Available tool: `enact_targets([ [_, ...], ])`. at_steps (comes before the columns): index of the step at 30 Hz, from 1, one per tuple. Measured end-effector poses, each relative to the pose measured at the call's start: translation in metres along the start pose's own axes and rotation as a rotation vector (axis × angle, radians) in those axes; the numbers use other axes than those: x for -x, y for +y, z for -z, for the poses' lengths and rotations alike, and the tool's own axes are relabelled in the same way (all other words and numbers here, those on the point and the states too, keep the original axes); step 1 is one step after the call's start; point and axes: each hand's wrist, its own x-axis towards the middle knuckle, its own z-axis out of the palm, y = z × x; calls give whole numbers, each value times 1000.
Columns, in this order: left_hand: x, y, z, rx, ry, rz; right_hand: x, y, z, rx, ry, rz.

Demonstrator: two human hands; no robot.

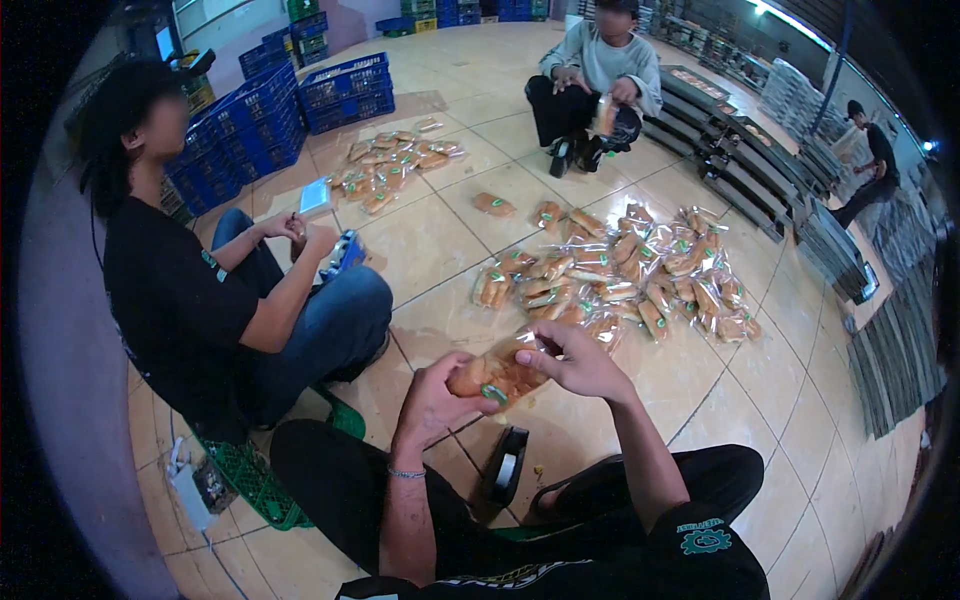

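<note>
Between my two hands is a bread roll in a clear plastic bag (510, 378), with a green label on its near side. My left hand (432, 398) wraps round the bag's left end. At the other end, my right hand (580, 362) pinches the plastic between thumb and fingers. A black tape dispenser (507, 462) with a pale roll stands on the tiles below, between my legs. Just beyond my hands lies a wide pile of bagged bread rolls (620, 270), many with green labels.
On the left sits a person in black (180, 270). Another person in a grey top (600, 70) squats at the far side, holding a bagged roll. Blue crates (350, 90) stand near a second bread pile (385, 165). Dark stacked trays (740, 150) line the right. A green crate (255, 480) is at lower left.
</note>
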Motion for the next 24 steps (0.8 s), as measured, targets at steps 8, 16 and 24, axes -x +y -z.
enact_targets([
  [8,-10,6,-30,735,273,-72,3,19,-19,64,145,7],
  [16,-18,-1,-48,834,379,-176,-10,17,-43,-252,473,-136],
  [24,-19,-4,-42,915,317,-86,-14,47,-38,-487,309,-228],
])
